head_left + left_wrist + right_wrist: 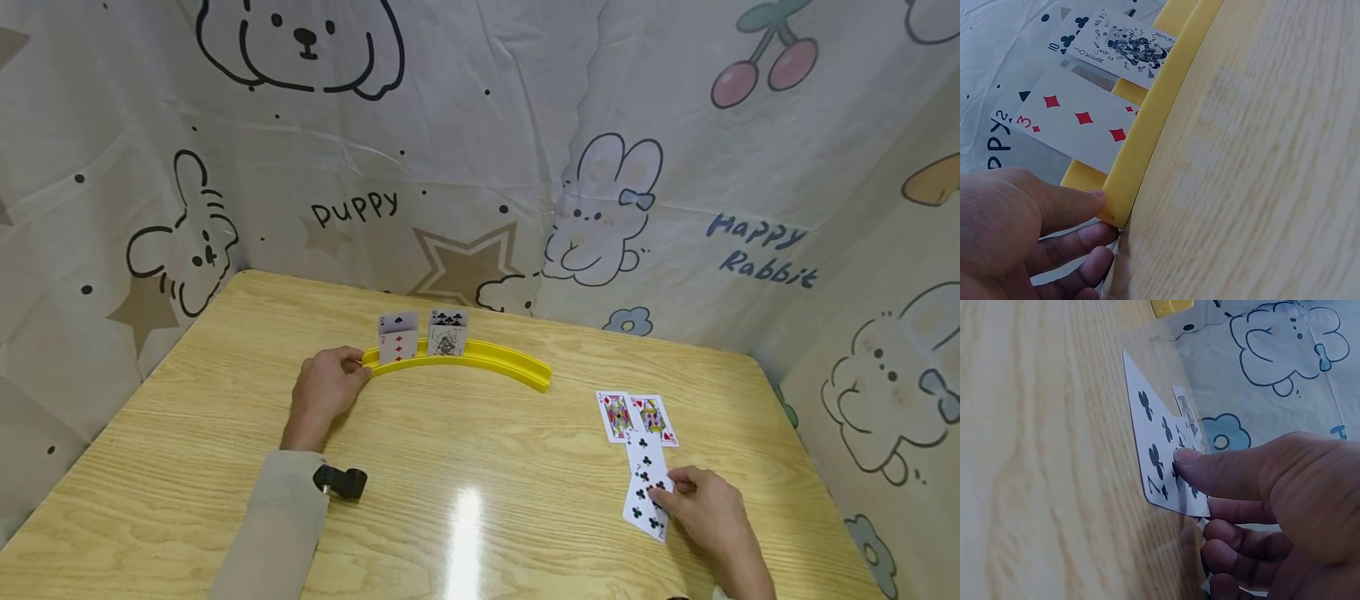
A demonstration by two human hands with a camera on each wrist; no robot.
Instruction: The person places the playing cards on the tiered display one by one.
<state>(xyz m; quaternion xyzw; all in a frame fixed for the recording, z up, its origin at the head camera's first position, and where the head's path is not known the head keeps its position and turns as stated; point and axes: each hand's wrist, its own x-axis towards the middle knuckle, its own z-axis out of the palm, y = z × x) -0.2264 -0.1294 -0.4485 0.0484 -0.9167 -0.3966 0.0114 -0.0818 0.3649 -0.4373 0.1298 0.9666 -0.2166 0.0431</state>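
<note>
My left hand (328, 390) pinches the left end of a curved yellow card holder (502, 360), its thumb on top in the left wrist view. In the holder's slots stand a three of diamonds (1084, 119) before a two of spades (397, 321), and a joker (1129, 47) before a ten of clubs (450, 317). At the right, my right hand (708, 508) pinches a seven of clubs (1150, 440) between thumb and fingers. That card overlaps another clubs card (642, 444), seemingly a three. Two red-suit face cards (615, 417) lie just beyond, overlapping.
Both hands work over a light wooden table (420, 467). A printed cloth (465, 167) hangs behind the table and along its sides. A small black device (341, 482) sits on the left wrist.
</note>
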